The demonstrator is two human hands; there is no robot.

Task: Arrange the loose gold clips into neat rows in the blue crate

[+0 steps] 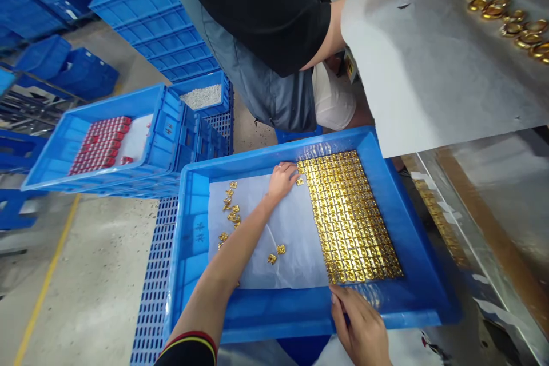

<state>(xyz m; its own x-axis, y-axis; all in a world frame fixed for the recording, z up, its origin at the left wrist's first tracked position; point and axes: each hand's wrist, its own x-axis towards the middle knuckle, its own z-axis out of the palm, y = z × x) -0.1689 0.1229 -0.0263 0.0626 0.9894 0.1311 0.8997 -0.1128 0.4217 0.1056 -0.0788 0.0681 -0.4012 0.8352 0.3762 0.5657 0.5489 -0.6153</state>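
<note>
Head view: inside a blue plastic crate (195,206), gold pieces form a tight block (351,217) toward the right end, running nearly from far wall to near wall. The left hand (283,178) rests by the block's far left corner, fingers loosely spread beside a single gold piece (299,182), not closed round it. The right hand (360,323) has its index fingertip at the near left corner; whether finger and thumb pinch anything, I cannot tell.

Each piece should be light, stiff and slick, its shine likely easy to scuff; opposite side edges look the best hold. Their faces are squarish, raised and mirror-bright. Loose pieces (234,217) lie toward the crate's left end and two more near the middle, on a thin, creased white sheet (295,217). Rounded glossy gold pieces (495,8) sit on matte paper (386,91) beyond the crate's far right corner.
</note>
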